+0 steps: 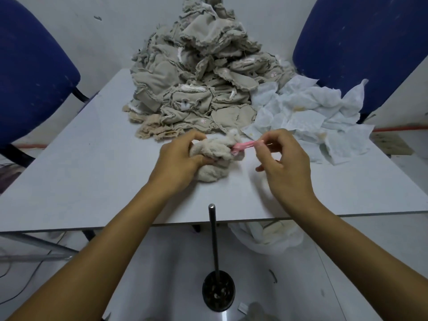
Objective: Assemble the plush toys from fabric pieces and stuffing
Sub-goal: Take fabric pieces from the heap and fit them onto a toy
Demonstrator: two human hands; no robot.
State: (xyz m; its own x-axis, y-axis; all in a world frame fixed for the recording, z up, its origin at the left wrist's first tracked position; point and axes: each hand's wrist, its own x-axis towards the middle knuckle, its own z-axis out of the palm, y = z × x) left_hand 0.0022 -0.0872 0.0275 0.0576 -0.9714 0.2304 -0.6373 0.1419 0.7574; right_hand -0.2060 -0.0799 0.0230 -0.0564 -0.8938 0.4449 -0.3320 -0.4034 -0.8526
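Left hand [183, 156] grips a cream fuzzy plush toy body [214, 156] at the middle of the white table [92, 177]. Right hand [286, 163] pinches a pink strip [246, 145] sticking out of the plush's right side. Tall heap of beige frayed fabric pieces [196, 72] behind, crumpled white sheets [308, 117] far right.

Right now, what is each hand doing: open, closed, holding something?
Left hand: closed, gripping the beige plush piece on the table.
Right hand: closed, pinching the pink strip sticking out of the plush piece.
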